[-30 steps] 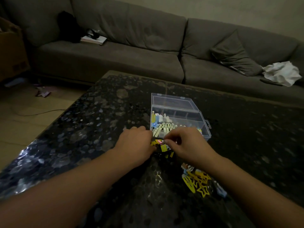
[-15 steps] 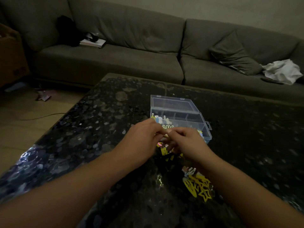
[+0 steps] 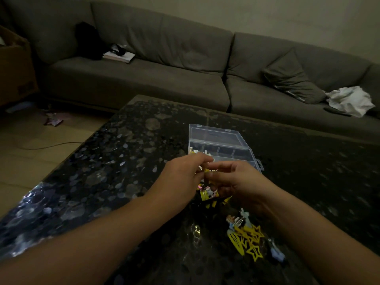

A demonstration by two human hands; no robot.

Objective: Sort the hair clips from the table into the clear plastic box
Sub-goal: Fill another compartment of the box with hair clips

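Two hands meeting just in front of the clear plastic box (image 3: 221, 148), lid thrown back, near compartments already holding several clips; left hand (image 3: 181, 176) and right hand (image 3: 236, 182) curled toward each other, fingers (image 3: 223, 166) apparently pinching one small yellow clip (image 3: 205, 171) between them, though exactly which hand bears it cannot be told in the dim light. More clips lying on the worktop (image 3: 102, 182): a mixed cluster (image 3: 207, 192) just beneath the hands, a yellow star-shaped pile (image 3: 246, 239) nearer the body, well apart from the box. Best done, probably, by passing the clip cleanly to one hand alone; carrying it low over the front wall; matching it to the compartment with like clips; letting go only once inside the divider; keeping wrists clear of the cluster below to avoid scattering it.
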